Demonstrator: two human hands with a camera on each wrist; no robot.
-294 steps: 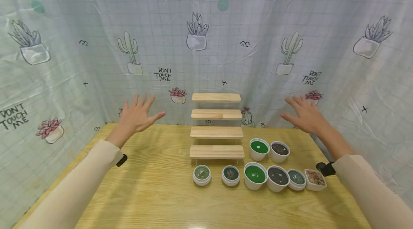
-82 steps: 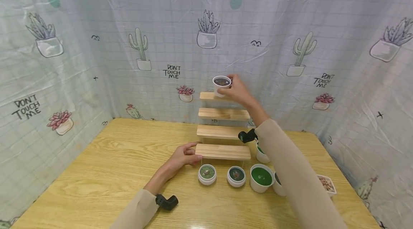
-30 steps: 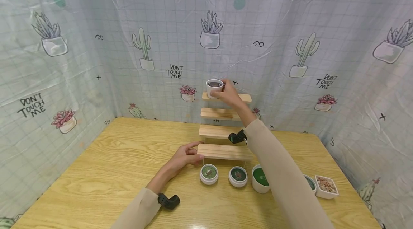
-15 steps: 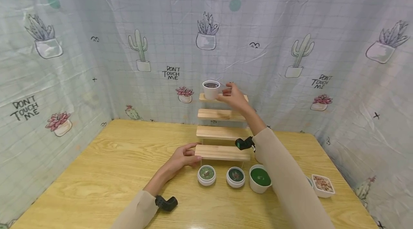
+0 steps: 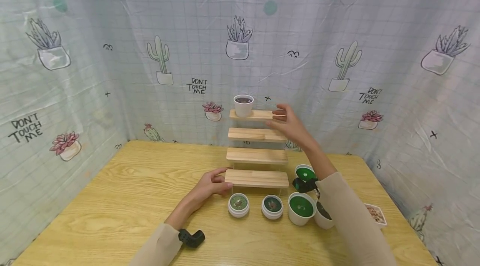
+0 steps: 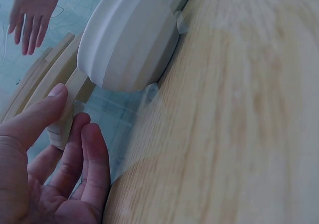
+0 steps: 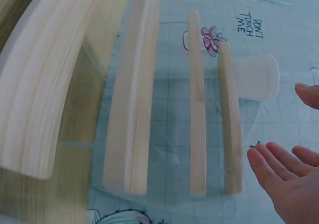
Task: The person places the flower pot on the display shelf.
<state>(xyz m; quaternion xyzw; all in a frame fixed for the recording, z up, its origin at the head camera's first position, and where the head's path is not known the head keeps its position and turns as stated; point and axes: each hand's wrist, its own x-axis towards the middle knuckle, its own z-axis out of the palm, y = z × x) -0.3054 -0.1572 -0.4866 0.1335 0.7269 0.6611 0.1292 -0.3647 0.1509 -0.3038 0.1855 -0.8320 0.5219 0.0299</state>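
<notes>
A four-tier display stand (image 5: 256, 178) with pale wooden shelves stands on the table. My left hand (image 5: 210, 184) grips the left end of its lowest shelf; in the left wrist view the thumb (image 6: 47, 109) lies on top and the fingers curl beneath. On the left part of the top shelf, a white cup (image 5: 243, 108) with a dark filling stands upright. My right hand (image 5: 294, 126) is at the right end of the upper shelves, apart from the cup, its fingers loosely spread and holding nothing. The right wrist view shows a gap between this hand (image 7: 294, 184) and the cup (image 7: 256, 77).
Two low white jars, one light green (image 5: 238, 202) and one dark green (image 5: 272, 204), stand before the stand. Right of them are green-filled cups (image 5: 301, 207), a dark-filled cup (image 5: 324, 216) and a square dish of pebbles (image 5: 376, 215), partly behind the right sleeve. A printed curtain (image 5: 180, 53) hangs behind.
The right hand set the dark-filled cup on the top shelf's left part, let go and drew back to the right. The left hand kept its hold on the lowest shelf.
</notes>
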